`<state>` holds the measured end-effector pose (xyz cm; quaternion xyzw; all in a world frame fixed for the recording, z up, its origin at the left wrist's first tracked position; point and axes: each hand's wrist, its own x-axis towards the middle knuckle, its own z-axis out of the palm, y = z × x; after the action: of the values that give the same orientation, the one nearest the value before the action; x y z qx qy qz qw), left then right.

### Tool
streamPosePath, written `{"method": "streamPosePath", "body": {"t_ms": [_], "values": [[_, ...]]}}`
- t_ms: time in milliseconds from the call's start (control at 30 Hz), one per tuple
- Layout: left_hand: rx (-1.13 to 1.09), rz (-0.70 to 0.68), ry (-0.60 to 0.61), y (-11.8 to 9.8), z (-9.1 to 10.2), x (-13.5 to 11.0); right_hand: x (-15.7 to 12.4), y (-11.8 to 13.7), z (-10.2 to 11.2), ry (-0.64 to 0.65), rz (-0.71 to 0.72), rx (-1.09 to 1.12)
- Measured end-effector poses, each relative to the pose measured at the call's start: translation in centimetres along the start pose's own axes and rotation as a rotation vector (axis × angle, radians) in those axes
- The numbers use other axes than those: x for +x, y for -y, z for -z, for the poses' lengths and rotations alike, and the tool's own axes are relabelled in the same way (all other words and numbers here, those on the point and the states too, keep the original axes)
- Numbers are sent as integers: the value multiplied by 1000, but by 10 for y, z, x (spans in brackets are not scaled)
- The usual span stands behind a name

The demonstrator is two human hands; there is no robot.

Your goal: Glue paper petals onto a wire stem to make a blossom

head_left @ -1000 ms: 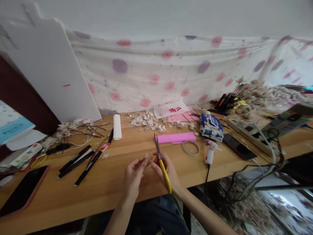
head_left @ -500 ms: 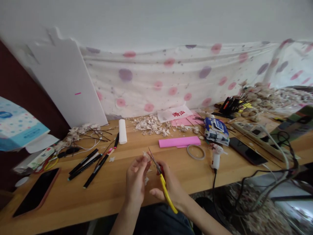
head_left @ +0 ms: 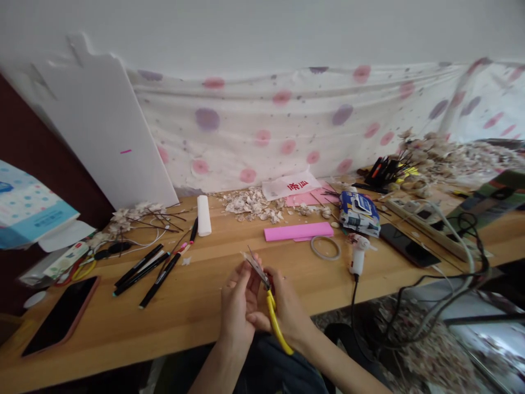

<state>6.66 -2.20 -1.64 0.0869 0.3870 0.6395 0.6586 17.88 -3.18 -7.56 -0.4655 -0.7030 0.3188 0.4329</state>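
Note:
My right hand (head_left: 287, 309) grips yellow-handled scissors (head_left: 268, 303), blades pointing up and to the left. My left hand (head_left: 238, 298) is closed in a pinch on a small pale piece right at the blade tips; the piece is too small to make out. Both hands hover over the near edge of the wooden table (head_left: 197, 306), touching each other.
Black pens (head_left: 143, 269) and a phone (head_left: 57, 317) lie left. A pink strip (head_left: 298, 231), tape ring (head_left: 325, 247), glue gun (head_left: 358, 257) with cable, wipes pack (head_left: 359, 210) and second phone (head_left: 406, 247) lie right. Pale scraps (head_left: 250, 203) and a white roll (head_left: 203, 215) sit behind.
The hands have drawn nearer to my body. The scissors swung from pointing straight away to slanting left, and the blades now meet the left hand's fingertips.

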Motion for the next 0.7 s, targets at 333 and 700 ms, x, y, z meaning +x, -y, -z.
{"method": "streamPosePath", "body": {"t_ms": [333, 700], "values": [[-24, 6, 13, 0, 1, 4, 0, -3, -2, -7, -37, -35], [-33, -25, 48, 0, 6, 9, 1, -3, 2, 24, -76, -69]]}}
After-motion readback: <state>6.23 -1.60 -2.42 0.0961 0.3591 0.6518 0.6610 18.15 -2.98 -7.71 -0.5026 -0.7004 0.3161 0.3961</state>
